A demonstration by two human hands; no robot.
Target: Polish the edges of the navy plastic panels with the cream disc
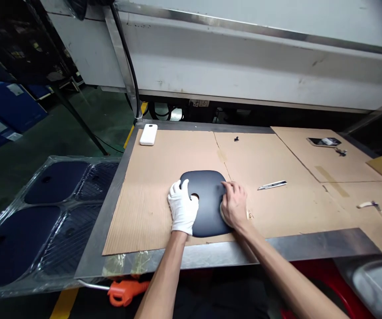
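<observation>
A dark, rounded panel [208, 208] with a small round hole left of its middle lies on the cardboard-covered table. My left hand [183, 207], in a white glove, rests over the panel's left edge with its fingers apart and the thumb beside the hole. My bare right hand [234, 203] is curled round the panel's right edge; something pale shows beneath it, mostly hidden by the palm. To the right of that hand lies a slim utility knife [272, 185] on the cardboard [151, 190].
A white power bank [148, 134] sits at the back left. A phone [324, 141], pliers [377, 214] and small black pieces [236, 139] are on the cardboard. Left of the table are wrapped dark panels [56, 181]; an orange handle [126, 293] hangs at the front edge.
</observation>
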